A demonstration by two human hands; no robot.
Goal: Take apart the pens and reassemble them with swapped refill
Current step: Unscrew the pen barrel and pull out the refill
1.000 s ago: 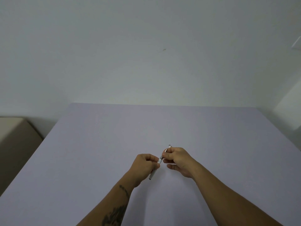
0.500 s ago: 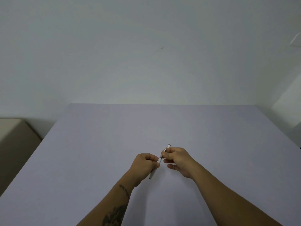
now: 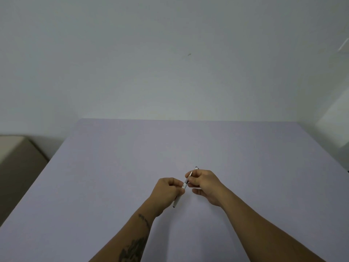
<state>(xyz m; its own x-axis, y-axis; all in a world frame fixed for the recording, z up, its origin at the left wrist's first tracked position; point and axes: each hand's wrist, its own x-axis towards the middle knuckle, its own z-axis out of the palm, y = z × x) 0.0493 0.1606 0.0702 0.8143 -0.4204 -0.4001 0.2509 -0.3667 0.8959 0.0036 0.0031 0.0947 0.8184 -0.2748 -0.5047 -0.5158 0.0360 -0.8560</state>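
A slim white pen point(image 3: 184, 186) is held slantwise above the lilac table point(image 3: 113, 167), its dark tip pointing down toward me and its clicker end poking out beyond the right fingers. My left hand point(image 3: 168, 192) grips the lower barrel. My right hand point(image 3: 204, 183) pinches the upper part, where a thin metal clip shows. Only a short white stretch of the pen is visible between the two hands. A second pen does not appear in view.
The lilac table fills the lower view and meets a plain white wall at its far edge. A beige box-like piece of furniture point(image 3: 17, 159) stands off the table's left side. White furniture point(image 3: 336, 125) sits at the far right.
Both hands keep the same hold on the pen. The view has shifted very slightly; the pen and hands stay in nearly the same place.
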